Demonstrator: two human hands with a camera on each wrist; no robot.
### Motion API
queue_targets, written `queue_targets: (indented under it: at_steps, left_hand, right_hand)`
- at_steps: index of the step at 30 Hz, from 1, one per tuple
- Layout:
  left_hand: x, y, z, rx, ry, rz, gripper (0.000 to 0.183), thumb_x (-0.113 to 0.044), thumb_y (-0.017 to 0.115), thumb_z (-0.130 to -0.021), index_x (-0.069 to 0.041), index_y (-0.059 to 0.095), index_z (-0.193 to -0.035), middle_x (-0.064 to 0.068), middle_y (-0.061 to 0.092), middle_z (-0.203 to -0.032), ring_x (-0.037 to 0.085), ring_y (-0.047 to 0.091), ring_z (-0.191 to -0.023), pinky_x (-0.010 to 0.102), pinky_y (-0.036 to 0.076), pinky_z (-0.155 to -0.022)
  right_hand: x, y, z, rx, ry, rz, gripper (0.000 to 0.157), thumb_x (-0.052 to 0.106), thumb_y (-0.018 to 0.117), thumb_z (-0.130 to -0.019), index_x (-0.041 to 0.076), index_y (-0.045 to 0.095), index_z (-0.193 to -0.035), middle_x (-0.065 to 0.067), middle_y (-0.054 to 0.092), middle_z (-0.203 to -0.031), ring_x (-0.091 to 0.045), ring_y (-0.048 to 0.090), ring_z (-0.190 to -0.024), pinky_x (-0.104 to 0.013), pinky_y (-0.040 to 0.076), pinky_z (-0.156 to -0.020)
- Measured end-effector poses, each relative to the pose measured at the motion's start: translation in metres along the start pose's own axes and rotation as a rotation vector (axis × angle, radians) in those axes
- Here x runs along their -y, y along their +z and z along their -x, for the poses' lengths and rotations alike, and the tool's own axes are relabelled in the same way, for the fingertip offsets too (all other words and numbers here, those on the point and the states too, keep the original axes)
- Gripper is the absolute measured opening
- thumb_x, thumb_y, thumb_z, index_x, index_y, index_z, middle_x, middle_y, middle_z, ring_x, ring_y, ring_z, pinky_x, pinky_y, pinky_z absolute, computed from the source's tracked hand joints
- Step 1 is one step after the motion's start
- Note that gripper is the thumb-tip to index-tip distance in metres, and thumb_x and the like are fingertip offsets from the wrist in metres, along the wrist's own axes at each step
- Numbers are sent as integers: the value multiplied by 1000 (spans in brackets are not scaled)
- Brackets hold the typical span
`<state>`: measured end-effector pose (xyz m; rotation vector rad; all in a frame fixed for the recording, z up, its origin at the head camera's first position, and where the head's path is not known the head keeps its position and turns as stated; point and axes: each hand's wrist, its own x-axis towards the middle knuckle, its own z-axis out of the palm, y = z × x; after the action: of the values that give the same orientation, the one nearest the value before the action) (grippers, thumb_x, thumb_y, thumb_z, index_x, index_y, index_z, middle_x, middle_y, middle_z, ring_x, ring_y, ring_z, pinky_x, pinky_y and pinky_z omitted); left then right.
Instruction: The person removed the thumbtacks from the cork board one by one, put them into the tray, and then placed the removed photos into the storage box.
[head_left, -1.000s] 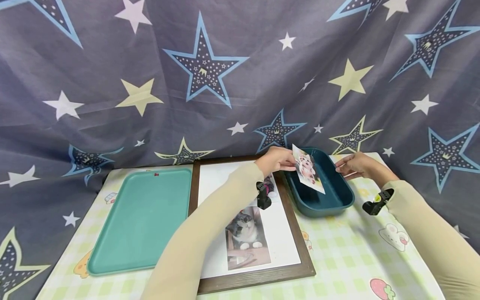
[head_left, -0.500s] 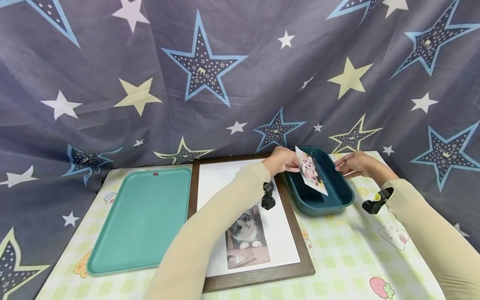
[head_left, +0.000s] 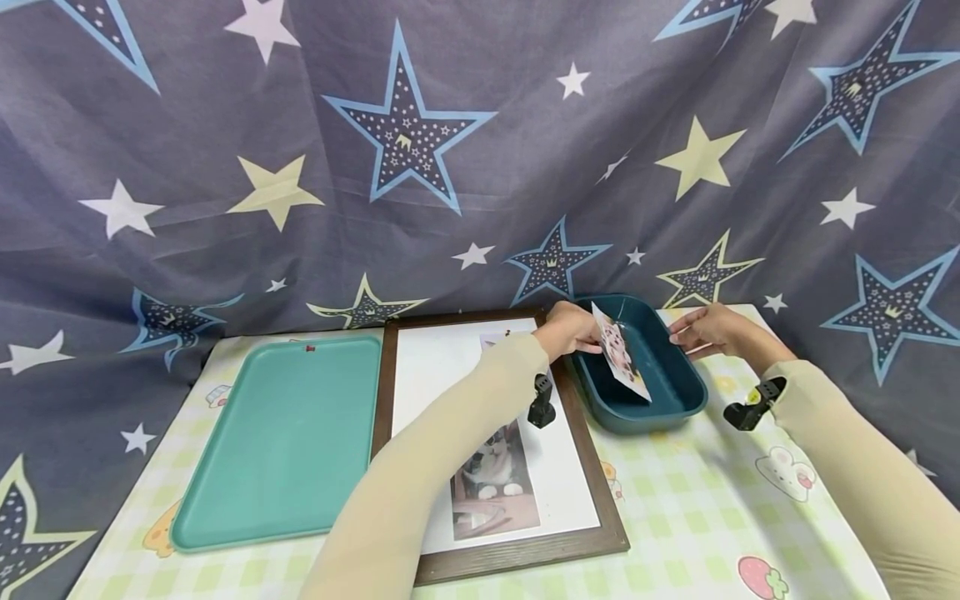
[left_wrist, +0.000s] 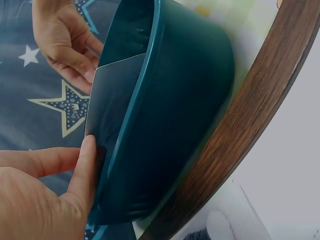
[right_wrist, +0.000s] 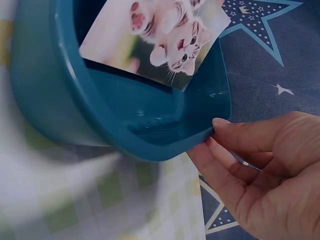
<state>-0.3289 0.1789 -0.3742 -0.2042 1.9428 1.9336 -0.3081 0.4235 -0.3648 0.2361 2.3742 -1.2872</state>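
My left hand (head_left: 572,327) pinches the edge of a kitten photo (head_left: 618,354) and holds it tilted, partly inside a dark teal basin (head_left: 678,375). The right wrist view shows the photo's (right_wrist: 170,37) picture side, with a pale kitten lying upside down. From the left wrist, only the photo's dark back (left_wrist: 114,100) shows, with thumb and finger at its edge. My right hand (head_left: 716,331) pinches the basin's far right rim between thumb and fingers; in its own wrist view the thumb lies over the rim (right_wrist: 165,150).
Left of the basin lies a brown wooden frame (head_left: 525,554) with a white board, bearing a grey-and-white cat photo (head_left: 495,492) partly covered by the left sleeve. A flat green tray (head_left: 281,442) lies farther left. Behind the checked tablecloth (head_left: 675,508) hangs a starry curtain (head_left: 480,167).
My left hand has shifted slightly right and down, lowering the kitten photo deeper into the basin and turning it more upright. The right hand stays at the rim.
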Motion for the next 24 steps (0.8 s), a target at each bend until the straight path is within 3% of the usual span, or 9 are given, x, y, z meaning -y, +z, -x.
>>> queue_targets:
  at_steps: [4,10,15,20,24]
  left_hand:
    - [2,4,2,-6,-5,12,27,31,55,-77,4,54,-76,12,54,-78,19,52,-62,47,61,-91]
    - [2,10,3,-38,-30,-3,22,31,58,-77,10,59,-85,10,51,-74,20,52,-61,45,62,-88]
    - [5,10,2,-30,-28,10,23,30,59,-77,14,65,-93,19,61,-89,23,56,-67,45,63,-88]
    - [6,10,2,-30,-28,8,32,28,61,-79,16,67,-108,26,67,-111,32,68,-85,43,63,-87]
    - [6,11,3,-36,-31,-9,30,27,61,-80,14,68,-106,25,67,-111,33,69,-90,43,63,-86]
  right_hand:
    - [0,0,1,5,-2,1,38,2,66,-97,-15,57,-128,4,74,-87,-13,69,-82,-34,63,-82]
    - [0,0,0,4,2,3,37,3,65,-97,-14,57,-129,4,74,-87,-12,68,-82,-36,63,-84]
    - [-1,0,-1,5,11,-7,37,3,65,-97,-15,56,-129,5,73,-85,-12,68,-80,-32,62,-79]
    - [-2,-1,-2,10,14,-14,36,2,64,-98,-15,56,-129,5,73,-85,-13,68,-81,-33,63,-80]
    - [-2,-1,-1,13,12,-14,36,2,65,-97,-15,57,-128,4,73,-85,-13,69,-80,-32,63,-79]
